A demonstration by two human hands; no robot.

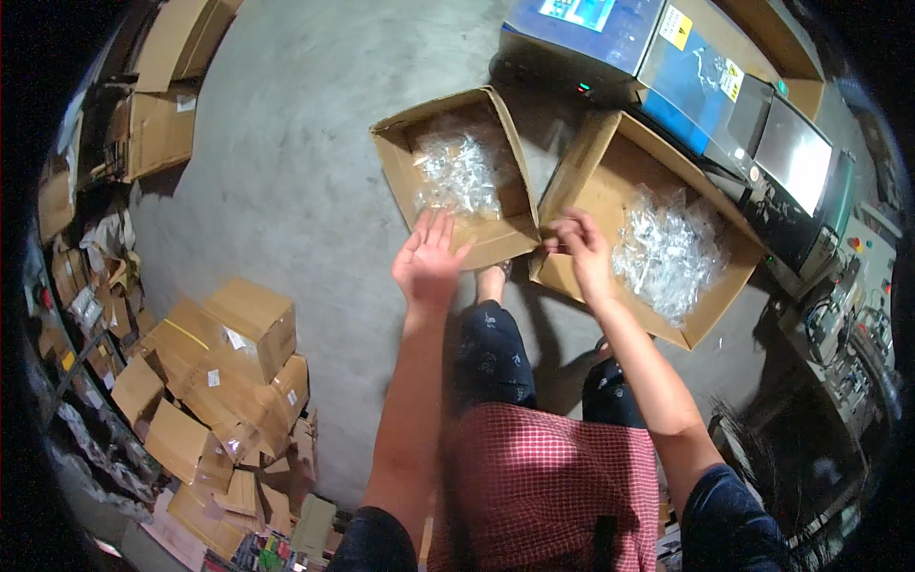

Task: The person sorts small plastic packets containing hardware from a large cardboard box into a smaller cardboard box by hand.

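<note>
Well, the bigger cardboard box holds heaped clear packets; the smaller box beside it holds a lesser pile. At its near wall the left hand shows loosely spread fingers; the right hand, blurred, curls beside the bigger box, pinching what I can't tell.

Right hand: fingers blurred by right carton's left edge, contact unclear | clear packets in it: contents too small to tell | left carton: floor partly hidden | blue machine: cut off by top edge | dark sleeves: cut off below
</note>
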